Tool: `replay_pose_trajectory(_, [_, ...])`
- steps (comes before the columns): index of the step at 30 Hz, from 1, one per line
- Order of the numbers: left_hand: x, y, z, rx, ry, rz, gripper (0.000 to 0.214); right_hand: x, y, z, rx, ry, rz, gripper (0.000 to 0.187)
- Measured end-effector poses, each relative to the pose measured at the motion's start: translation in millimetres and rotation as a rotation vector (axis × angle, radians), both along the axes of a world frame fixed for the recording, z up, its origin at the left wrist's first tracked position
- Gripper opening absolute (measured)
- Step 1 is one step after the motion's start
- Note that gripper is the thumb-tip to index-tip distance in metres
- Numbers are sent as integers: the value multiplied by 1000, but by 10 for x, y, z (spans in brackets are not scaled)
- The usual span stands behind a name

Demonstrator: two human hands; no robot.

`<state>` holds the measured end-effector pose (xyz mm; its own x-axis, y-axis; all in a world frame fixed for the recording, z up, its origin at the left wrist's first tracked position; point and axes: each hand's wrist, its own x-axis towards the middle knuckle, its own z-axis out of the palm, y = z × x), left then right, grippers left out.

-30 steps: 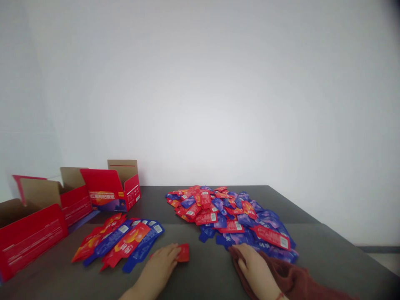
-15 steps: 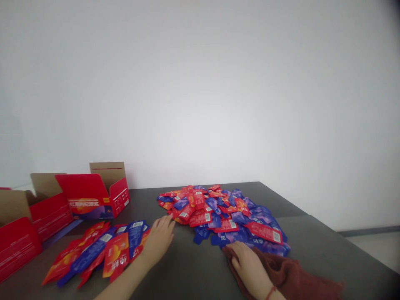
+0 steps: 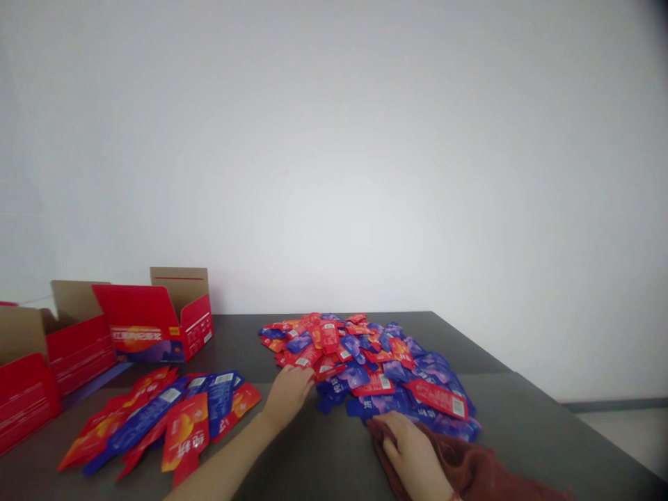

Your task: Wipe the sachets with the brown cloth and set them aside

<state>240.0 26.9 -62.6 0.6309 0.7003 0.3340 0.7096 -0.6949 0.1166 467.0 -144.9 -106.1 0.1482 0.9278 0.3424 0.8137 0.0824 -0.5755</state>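
Observation:
A pile of flat red and blue sachets (image 3: pixel 389 369) lies spread across the dark table. At its near left edge, the curled fingers of my left hand (image 3: pixel 289 398) are closed on a red sachet (image 3: pixel 330 373), which tilts up from the pile. My fingertips are partly hidden. My right hand (image 3: pixel 410 449) is closed on a reddish-brown cloth (image 3: pixel 472 463) at the near side of the pile, its fingers bunched by the lowest blue sachets. To the left of my left forearm lies a smaller group of red and blue sachets (image 3: pixel 186 435), overlapping one another.
Open red cardboard boxes stand along the left, one box (image 3: pixel 149 337) farther back and another box (image 3: pixel 28 396) nearer, their brown flaps raised. A pale wall (image 3: pixel 334 174) rises behind the dark table (image 3: pixel 501 417). The table's right edge slants toward me.
My left hand has moved right and reached the pile's edge, where a red sachet now tilts up. My right hand stays on the cloth. The view has shifted slightly.

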Motion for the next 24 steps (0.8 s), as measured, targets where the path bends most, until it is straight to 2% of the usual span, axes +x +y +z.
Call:
replay_pose_trajectory(3, [-140, -259, -49, -117, -83, 20, 29, 61, 20, -25, 55, 65, -2, 39])
replay_pose_trajectory(6, [-130, -531, -175, -412, -210, -104, 21, 121, 20, 24, 112, 134, -39, 41])
replay_pose_trajectory(8, [-70, -677, -266, -533, -241, -164, 18, 131, 3, 80, 136, 138, -57, 43])
replay_pose_trajectory(13, [-33, -823, -352, -353, -279, -134, 41, 63, -56, 146, 104, 19, -12, 44])
replay_pose_trajectory(17, [-206, -803, -307, -365, -244, -172, 32, 40, -61, 158, 73, -65, -15, 43])
replay_pose_trajectory(21, [-285, -750, -297, -366, -108, -240, 55, -57, -12, 216, 65, -141, -14, 43])
replay_pose_trajectory(24, [-252, -679, -321, -326, -86, -263, 59, -231, 24, 236, 6, -232, 39, 40])
